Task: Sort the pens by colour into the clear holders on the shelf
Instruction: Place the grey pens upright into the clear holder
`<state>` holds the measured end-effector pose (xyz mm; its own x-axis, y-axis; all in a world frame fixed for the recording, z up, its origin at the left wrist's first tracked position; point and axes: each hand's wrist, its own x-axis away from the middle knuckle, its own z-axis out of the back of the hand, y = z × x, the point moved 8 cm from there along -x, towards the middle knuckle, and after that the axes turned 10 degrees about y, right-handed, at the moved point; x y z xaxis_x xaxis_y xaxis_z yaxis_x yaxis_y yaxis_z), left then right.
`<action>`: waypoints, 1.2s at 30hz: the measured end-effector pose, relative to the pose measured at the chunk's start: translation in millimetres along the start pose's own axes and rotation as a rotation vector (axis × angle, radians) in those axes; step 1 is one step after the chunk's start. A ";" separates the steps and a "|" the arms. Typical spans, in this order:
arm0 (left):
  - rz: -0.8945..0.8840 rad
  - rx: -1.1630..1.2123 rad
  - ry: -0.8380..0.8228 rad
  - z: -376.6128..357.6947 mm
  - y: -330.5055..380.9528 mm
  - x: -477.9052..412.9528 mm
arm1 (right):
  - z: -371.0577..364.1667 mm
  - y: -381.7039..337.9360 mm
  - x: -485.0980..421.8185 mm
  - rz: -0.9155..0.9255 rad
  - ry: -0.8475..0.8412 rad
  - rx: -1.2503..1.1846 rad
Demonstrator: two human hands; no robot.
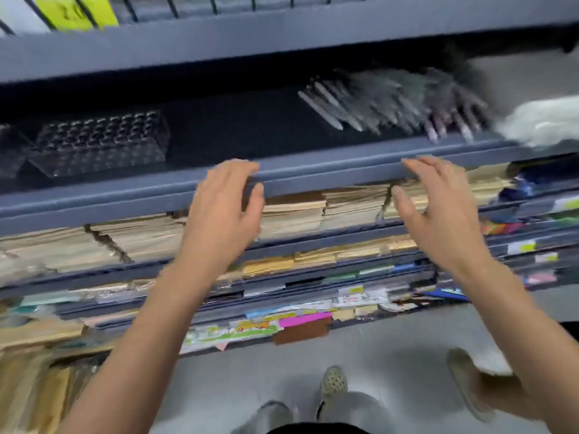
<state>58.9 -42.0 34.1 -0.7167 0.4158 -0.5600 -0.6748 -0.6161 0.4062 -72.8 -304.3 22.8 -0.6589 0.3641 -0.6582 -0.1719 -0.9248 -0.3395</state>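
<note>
Yellow tag [75, 10] (writing blurred) overhead; left hand [222, 202] and right hand [435, 202] spread empty near pens [391, 98].

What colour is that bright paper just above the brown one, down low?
The bright paper is pink, clearest in the head view.

On the dark blue metal shelf [313, 172] I counted one clear plastic holder with rows of round holes [100, 142], plus the edge of a second clear holder [9, 151]. The heap of grey and clear pens [385, 98] held well over ten, too blurred for an exact count. There was one white plastic bag [545, 120], and two hands: my left hand [224, 202] and right hand [438, 205].
</note>
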 end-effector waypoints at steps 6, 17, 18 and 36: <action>0.104 -0.375 -0.228 -61.9 16.6 -41.1 | -24.6 38.0 -40.3 0.229 -0.070 0.134; 0.472 0.276 -0.132 -151.6 21.2 -183.7 | -23.5 52.7 -40.2 0.267 0.028 -0.011; 0.491 0.279 -0.113 -158.7 18.4 -194.7 | -22.8 52.4 -40.4 0.259 0.035 -0.021; 0.357 0.349 0.007 -181.3 28.7 -240.7 | -54.2 23.8 -100.7 0.266 -0.099 0.114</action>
<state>244.0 -281.2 49.6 -0.9134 0.2143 -0.3461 -0.4069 -0.4579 0.7904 29.1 -357.0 44.6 -0.7588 0.1006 -0.6435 -0.0613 -0.9947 -0.0831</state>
